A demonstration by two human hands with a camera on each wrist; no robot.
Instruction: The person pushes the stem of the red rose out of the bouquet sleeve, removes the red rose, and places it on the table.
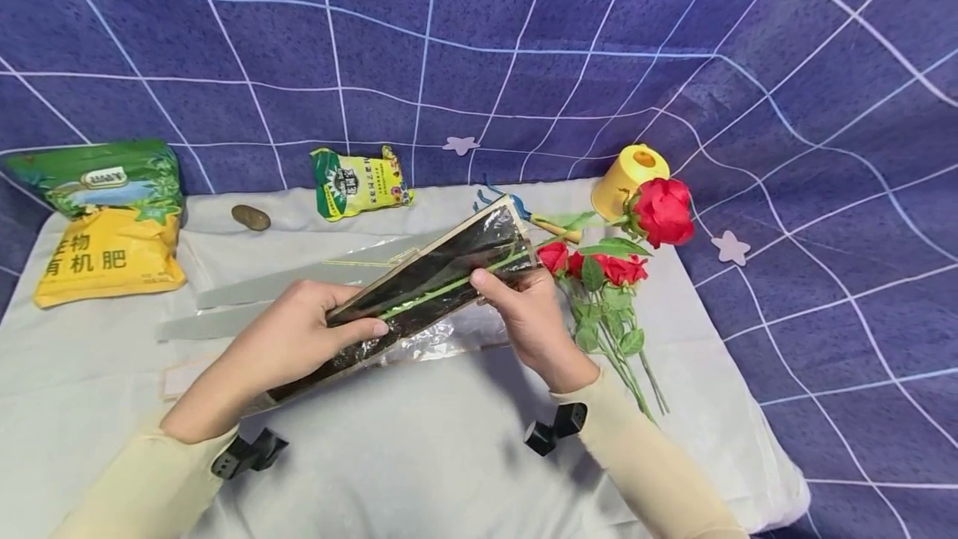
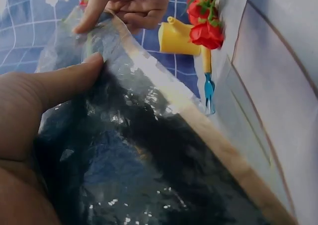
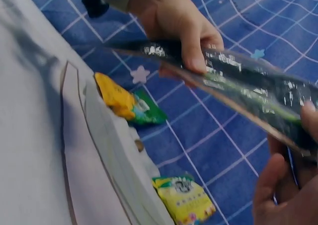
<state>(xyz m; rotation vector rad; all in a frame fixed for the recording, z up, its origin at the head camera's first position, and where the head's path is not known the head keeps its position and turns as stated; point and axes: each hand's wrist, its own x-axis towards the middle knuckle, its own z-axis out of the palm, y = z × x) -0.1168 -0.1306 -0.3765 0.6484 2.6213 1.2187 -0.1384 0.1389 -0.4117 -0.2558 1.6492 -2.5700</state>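
Observation:
A black flower sleeve (image 1: 449,260) with a clear shiny front and pale border slants above the table, wide end up at the right. Inside it lies the green stem (image 1: 422,298) of a red rose (image 1: 662,212), whose bloom sticks out past the wide end. My left hand (image 1: 295,333) grips the sleeve around its middle, thumb on the clear front near the stem. Near the wide end my right hand (image 1: 530,323) holds the sleeve, its thumb pressing the stem through the film. The right wrist view shows the fingers of the left hand (image 3: 181,26) behind the sleeve.
More roses (image 1: 617,269) lie at right, near a yellow watering can (image 1: 624,181) and a blue hand fork (image 2: 209,93) with a yellow handle. Flat grey sleeves (image 1: 254,283) lie behind my left hand. Farther back are a fertilizer bag (image 1: 112,231), a stone (image 1: 250,217) and a small packet (image 1: 362,181).

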